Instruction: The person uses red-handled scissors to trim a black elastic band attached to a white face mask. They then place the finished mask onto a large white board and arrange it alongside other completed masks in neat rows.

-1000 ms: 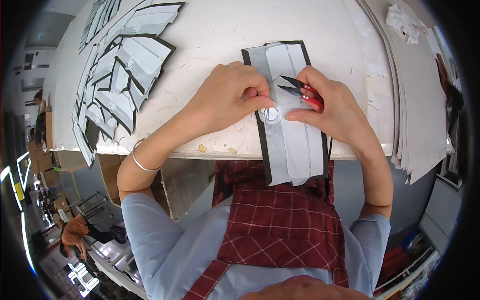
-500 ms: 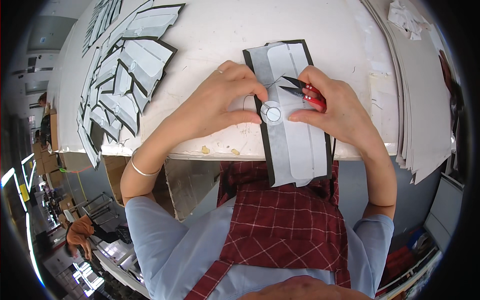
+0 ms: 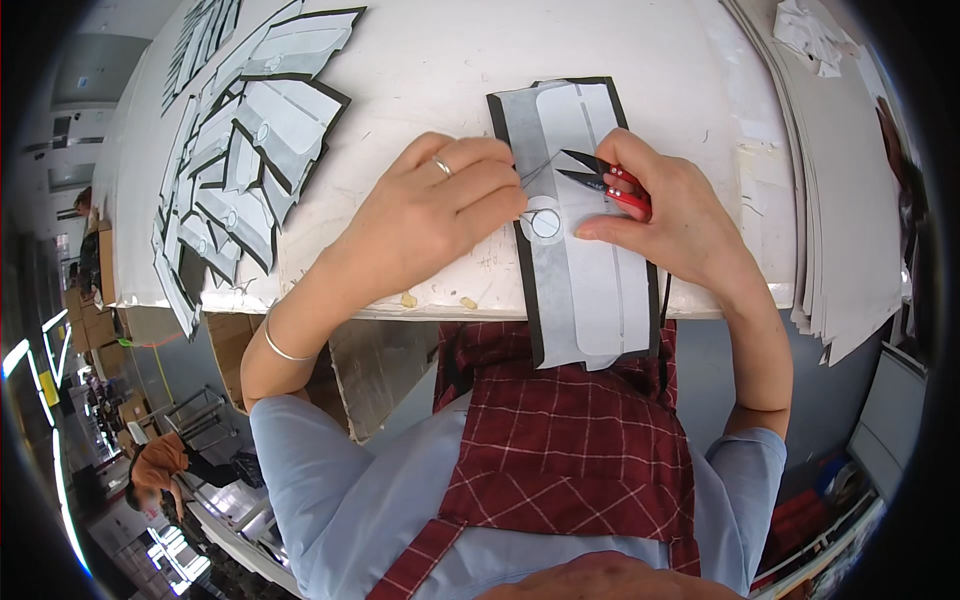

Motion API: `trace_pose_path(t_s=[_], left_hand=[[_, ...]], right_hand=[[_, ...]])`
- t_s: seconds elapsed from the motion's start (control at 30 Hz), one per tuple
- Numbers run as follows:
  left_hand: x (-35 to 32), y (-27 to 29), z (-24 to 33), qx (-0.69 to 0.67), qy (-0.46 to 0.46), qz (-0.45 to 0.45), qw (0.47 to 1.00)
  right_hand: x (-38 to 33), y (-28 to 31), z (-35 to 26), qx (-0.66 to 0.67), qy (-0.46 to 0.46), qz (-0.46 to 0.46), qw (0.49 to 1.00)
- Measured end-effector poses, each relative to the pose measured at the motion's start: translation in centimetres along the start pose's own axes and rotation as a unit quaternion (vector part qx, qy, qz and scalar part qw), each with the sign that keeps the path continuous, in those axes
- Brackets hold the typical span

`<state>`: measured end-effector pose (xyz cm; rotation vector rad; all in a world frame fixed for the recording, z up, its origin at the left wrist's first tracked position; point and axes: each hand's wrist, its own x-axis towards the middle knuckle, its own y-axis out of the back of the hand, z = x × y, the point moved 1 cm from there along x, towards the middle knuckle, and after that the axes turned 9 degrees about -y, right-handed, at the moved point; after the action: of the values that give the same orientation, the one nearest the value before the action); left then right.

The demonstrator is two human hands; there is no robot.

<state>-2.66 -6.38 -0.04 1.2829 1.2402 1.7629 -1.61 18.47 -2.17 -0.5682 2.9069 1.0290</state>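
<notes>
1 long grey fabric panel [image 3: 585,290] with a black border lies across the near edge of the white table [image 3: 440,60], its lower end hanging over toward the person's lap. It carries 1 small round ring mark near its middle and pale stitched outlines. The left hand [image 3: 440,215] presses flat on the panel's left edge, fingers together, pinching a thin thread. The right hand [image 3: 665,215] is closed around 1 pair of red-handled snips [image 3: 600,175], blades parted. A spread of similar panels [image 3: 240,160], too overlapped to count, covers the table's left side.
</notes>
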Motion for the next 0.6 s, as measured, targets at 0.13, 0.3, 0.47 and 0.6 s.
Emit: trace_pose_path(t_s=[0.13, 0.3, 0.47, 0.6], left_hand=[[-0.7, -0.4, 0.1, -0.024, 0.008, 0.010, 1.000], [-1.1, -1.5, -1.7, -0.256, 0.140, 0.043, 0.955], [-1.1, -2.0, -1.5, -0.275, 0.153, 0.061, 0.947], [-1.0, -2.2, -1.4, -0.273, 0.153, 0.072, 0.947]], right_hand=[[-0.1, 0.0, -0.2, 0.004, -0.010, -0.004, 1.000], [0.0, 0.4, -0.7, -0.035, 0.010, -0.020, 0.999], [1.3, 2.0, -2.1, -0.123, 0.045, -0.087, 0.988], [2.9, 2.5, -3.1, -0.217, 0.106, -0.104, 0.965]])
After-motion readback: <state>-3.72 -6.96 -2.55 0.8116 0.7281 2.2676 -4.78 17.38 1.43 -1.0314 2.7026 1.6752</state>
